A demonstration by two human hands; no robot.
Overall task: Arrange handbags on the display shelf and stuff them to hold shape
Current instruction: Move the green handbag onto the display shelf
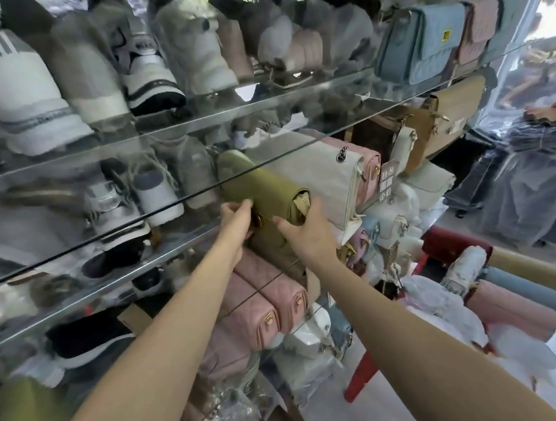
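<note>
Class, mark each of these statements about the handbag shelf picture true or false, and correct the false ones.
1. Both hands are on the olive-green handbag. True: the left hand and the right hand hold it at its front.
2. The olive-green handbag sits to the left of a cream handbag. True.
3. The shelves are made of dark wood. False: each shelf is glass.
4. Two pink quilted handbags lie below the olive one. True.
5. The light blue quilted handbag stands on the floor. False: it stands on the upper shelf, at the right.
</note>
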